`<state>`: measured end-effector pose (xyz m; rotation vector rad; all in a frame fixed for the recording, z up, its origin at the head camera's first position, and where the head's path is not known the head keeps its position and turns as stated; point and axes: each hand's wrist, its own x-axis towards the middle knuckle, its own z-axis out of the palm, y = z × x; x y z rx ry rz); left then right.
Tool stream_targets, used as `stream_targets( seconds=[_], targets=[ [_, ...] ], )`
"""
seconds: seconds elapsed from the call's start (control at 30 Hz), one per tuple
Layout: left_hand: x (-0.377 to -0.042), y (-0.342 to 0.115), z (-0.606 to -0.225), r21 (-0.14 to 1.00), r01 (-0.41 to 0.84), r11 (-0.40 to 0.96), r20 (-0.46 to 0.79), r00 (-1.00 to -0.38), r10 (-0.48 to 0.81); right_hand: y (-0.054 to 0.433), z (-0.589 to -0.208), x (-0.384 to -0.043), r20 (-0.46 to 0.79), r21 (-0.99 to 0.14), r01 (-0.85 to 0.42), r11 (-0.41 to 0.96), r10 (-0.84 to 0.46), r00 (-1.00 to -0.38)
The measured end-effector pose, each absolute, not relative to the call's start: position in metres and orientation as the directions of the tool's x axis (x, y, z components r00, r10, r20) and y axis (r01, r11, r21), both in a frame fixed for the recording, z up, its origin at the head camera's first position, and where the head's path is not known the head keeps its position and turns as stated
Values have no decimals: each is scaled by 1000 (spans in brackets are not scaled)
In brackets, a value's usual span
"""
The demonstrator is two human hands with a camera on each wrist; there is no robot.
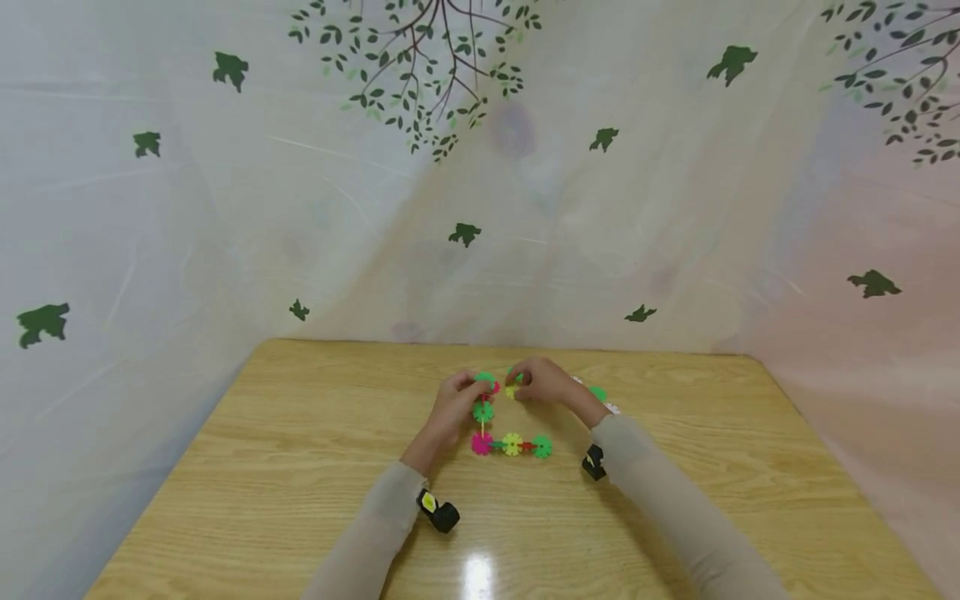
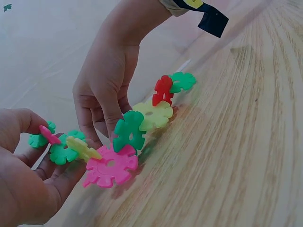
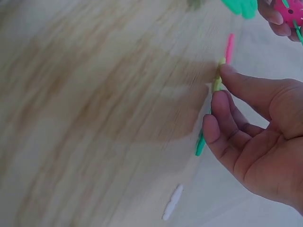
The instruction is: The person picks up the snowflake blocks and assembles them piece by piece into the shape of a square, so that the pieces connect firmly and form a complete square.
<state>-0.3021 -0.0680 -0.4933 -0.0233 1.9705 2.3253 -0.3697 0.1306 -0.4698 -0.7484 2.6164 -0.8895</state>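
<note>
My left hand point(image 1: 452, 408) grips the far end of an L-shaped chain of interlocking notched plastic discs, at a green disc point(image 1: 485, 381) beside a pink one. From there the chain runs through a green disc point(image 1: 483, 412) to a pink corner disc point(image 2: 111, 166). It then turns right through a dark green, a yellow point(image 2: 154, 115) and a red disc point(image 2: 163, 90) to a green end disc point(image 1: 542, 447). Just right of the left fingertips, my right hand point(image 1: 546, 382) pinches a yellow disc point(image 3: 217, 84) between thumb and fingers. A green disc point(image 3: 200, 144) shows behind those fingers.
Past my right wrist lie a green disc point(image 1: 597, 393) and a white disc point(image 1: 612, 408), partly covered by the arm. A pink disc point(image 3: 229, 47) shows beyond the yellow one in the right wrist view. A leaf-printed cloth point(image 1: 555, 275) surrounds the wooden table point(image 1: 300, 433).
</note>
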Motion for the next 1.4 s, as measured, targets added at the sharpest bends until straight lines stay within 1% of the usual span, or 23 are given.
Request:
stream_targets(
  seconds=[0.2,0.4,0.5,0.67,0.73,0.83,0.93,1.13,1.4],
  targets=[
    [-302,-67,-496,981,-61,-185,-57,-998,25,131,-467,-367,-72,-618,-408,672,-565,-822],
    [-302,-67,-498,978,-49,-204,-52,-999,-8,135,-472,-365,-36,-681,-400,613,-574,-818],
    [-302,-67,-499,982,-30,-188,-35,-999,-22,136,-475,-363,-10,-716,-379,587,-550,-835],
    [-301,-68,-502,988,15,-154,9,-999,-39,135,-475,-357,81,-820,-342,459,-497,-864],
    [-301,-68,-501,989,27,-144,20,-999,-46,134,-473,-354,115,-865,-329,378,-490,-864],
    [-301,-68,-500,990,34,-136,28,-998,-48,131,-470,-349,140,-902,-310,300,-477,-868],
    [-302,-68,-498,992,26,-124,22,-999,-37,129,-468,-345,157,-916,-305,261,-465,-871],
    [-304,-68,-496,993,27,-118,24,-999,-25,125,-467,-340,185,-921,-310,236,-436,-881],
    [-301,-66,-495,993,46,-112,44,-999,-25,124,-470,-339,217,-924,-329,193,-444,-869]
  ],
)
